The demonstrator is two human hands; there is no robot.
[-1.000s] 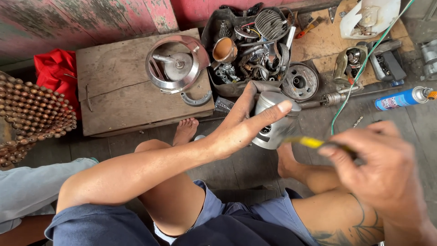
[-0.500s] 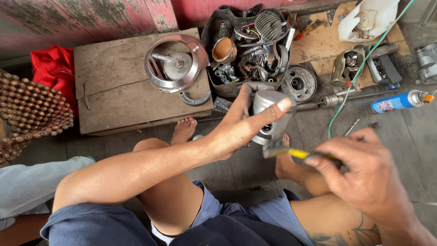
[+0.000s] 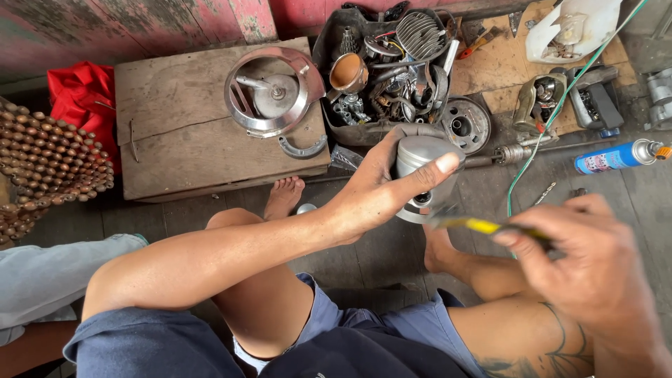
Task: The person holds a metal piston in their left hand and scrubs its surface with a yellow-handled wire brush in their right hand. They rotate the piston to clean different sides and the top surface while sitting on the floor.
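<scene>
My left hand (image 3: 381,189) grips a grey metal piston (image 3: 423,178), thumb on one side and forefinger across its front, held above the floor between my knees. My right hand (image 3: 584,255) holds a yellow-handled tool (image 3: 483,225) whose blurred tip points left and sits just below the piston's lower edge. Both bare feet rest on the grey floor under the piston.
A low wooden board (image 3: 182,140) carries a shiny round metal cover (image 3: 269,91). A dark tray (image 3: 392,70) holds several engine parts. A blue spray can (image 3: 616,155), a green wire (image 3: 553,112), red cloth (image 3: 77,91) and a beaded mat (image 3: 42,164) lie around.
My right hand has moved left and slightly up, bringing the yellow tool's tip close under the piston. My left hand keeps the piston in about the same spot.
</scene>
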